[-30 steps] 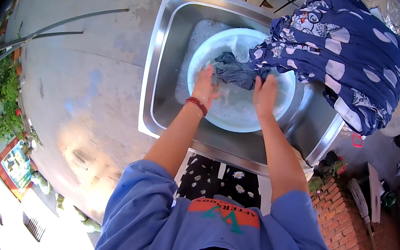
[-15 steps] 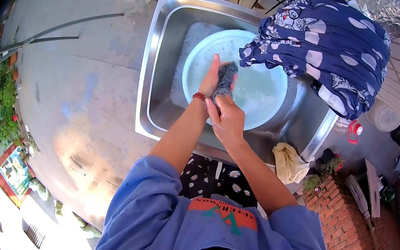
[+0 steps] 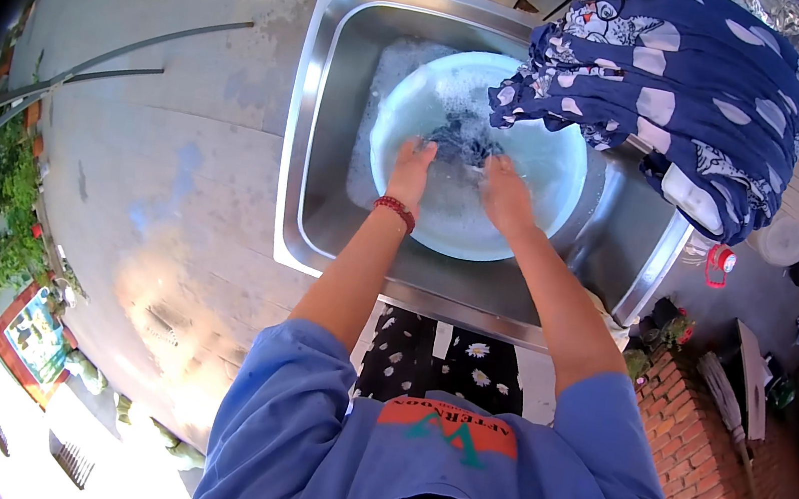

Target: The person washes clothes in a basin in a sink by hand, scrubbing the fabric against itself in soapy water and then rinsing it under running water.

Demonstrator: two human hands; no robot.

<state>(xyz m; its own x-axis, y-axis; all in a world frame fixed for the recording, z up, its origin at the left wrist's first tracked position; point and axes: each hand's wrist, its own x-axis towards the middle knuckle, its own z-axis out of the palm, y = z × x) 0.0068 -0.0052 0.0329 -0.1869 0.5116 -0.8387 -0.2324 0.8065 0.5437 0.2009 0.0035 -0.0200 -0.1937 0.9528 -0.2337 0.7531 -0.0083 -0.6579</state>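
A dark grey wet cloth (image 3: 462, 143) lies spread in the soapy water of a pale blue basin (image 3: 381, 146), its edges blurred by the water. My left hand (image 3: 411, 172), with a red bead bracelet at the wrist, grips the cloth's left side. On the other side my right hand (image 3: 507, 198) pinches the cloth's right end. The fingertips of both hands are partly hidden in the water and cloth. White suds float along the basin's far side.
The basin stands in a stainless steel sink (image 3: 331, 119). A navy cloth with white spots (image 3: 682, 95) hangs over the sink's right side and the basin's far right rim. To the right are a red-handled bottle (image 3: 719, 263), a brick wall (image 3: 696, 450) and a broom (image 3: 725, 398).
The grey cloth was bunched and squeezed between both hands above the basin. Now it is lowered into the water and spread out, and my hands have moved apart.
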